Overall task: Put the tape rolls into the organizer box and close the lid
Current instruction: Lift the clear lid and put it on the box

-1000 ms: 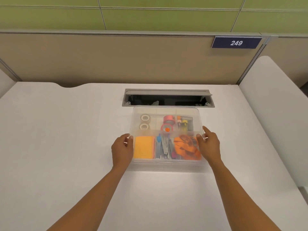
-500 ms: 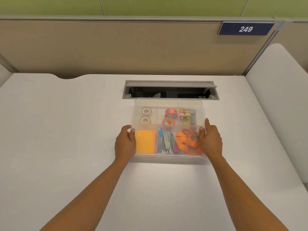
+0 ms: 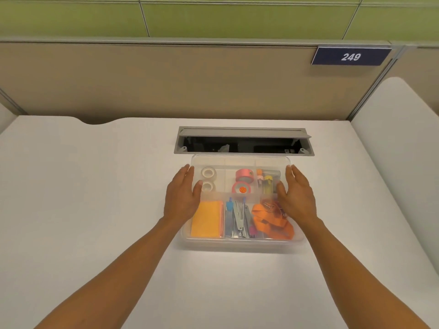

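Two hands lie flat on top of the clear organizer box (image 3: 242, 243), and from my seat at the remote feed both look spread and relaxed, fingers extended, gripping nothing. My left hand (image 3: 184, 195) rests palm down over the box's left edge, its thumb angled inward onto the lid (image 3: 240, 160); my right hand (image 3: 297, 194) mirrors it on the right edge, thumb also pointing in. The translucent lid sits over the whole box, and I see the contents through it. Whether it is fully snapped down I cannot tell.

Just inside my left thumb, two white tape rolls (image 3: 208, 179) sit one behind the other in the far-left compartment. Between my two hands, roughly midway, two pink tape rolls (image 3: 243, 182) occupy the far-middle compartment, the nearer one showing an orange sticker in its core. Close to my right thumb, small bottles with yellow and orange caps (image 3: 267, 182) stand in the far-right compartment.

Below my left palm, toward my wrist, an orange pad of sticky notes (image 3: 205, 219) fills the near-left compartment. Between my wrists lie metal tools and a blue-tipped item (image 3: 237, 217). Under and just nearer than my right palm, an orange strap (image 3: 270, 223) is bunched in the near-right compartment, with some paper clips on it.

The box sits on a white desk (image 3: 83, 198), and beyond my fingertips an open cable tray (image 3: 242, 143) is cut into the desktop just behind the box.
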The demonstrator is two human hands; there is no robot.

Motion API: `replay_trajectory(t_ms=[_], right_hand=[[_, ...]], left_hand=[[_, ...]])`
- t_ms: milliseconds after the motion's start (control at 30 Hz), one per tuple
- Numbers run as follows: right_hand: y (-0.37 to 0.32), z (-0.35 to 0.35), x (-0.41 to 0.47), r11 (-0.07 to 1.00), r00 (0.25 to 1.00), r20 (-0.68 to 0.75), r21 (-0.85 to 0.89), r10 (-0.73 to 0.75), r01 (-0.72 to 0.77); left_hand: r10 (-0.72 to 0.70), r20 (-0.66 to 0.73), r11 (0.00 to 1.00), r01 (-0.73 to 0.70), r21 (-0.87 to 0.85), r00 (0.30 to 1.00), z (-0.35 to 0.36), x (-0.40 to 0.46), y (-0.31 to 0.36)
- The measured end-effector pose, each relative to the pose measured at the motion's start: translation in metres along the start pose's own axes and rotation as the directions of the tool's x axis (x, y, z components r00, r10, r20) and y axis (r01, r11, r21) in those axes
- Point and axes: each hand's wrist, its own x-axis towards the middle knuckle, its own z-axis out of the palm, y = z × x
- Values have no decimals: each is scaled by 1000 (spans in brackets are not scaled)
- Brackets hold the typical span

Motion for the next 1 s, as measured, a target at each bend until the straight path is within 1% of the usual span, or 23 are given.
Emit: replay_trajectory(t_ms=[67,133,167,233,367,533,667,733,833,933,1000], right_hand=[[1,4,9,997,998,32,-43,-56,57],[4,10,15,994,996,55,-75,-70,74],[6,13,16,995,995,65,-67,-71,75],[9,19,19,998,995,86,-23,-59,61],[13,24,22,999,993,108,32,-43,40],[13,23,23,997,993,109,63,-41,35],[13,20,22,987,993,110,159,-38,20],[10,17,21,987,996,87,158,-16,2],[6,12,16,988,1000,18,153,25,-27],[2,3,8,981,992,-112,188,60,-38],[0,-8,4,987,977,-204,159,55,-23]], left_hand=[[13,80,996,-20,87,997,5,13,1],[45,153,973,-78,217,987,10,23,-2],[59,184,960,-107,259,981,13,26,-4],[69,211,948,-130,290,975,18,29,-9],[89,185,948,-140,286,979,24,34,-13],[70,158,972,-103,213,985,25,36,-17],[46,128,985,-66,157,991,27,34,-17],[43,110,988,-59,146,993,26,33,-16],[37,97,990,-50,133,995,22,30,-13],[44,45,994,-49,102,998,14,23,-8],[43,-10,996,-42,76,999,5,20,-2]])
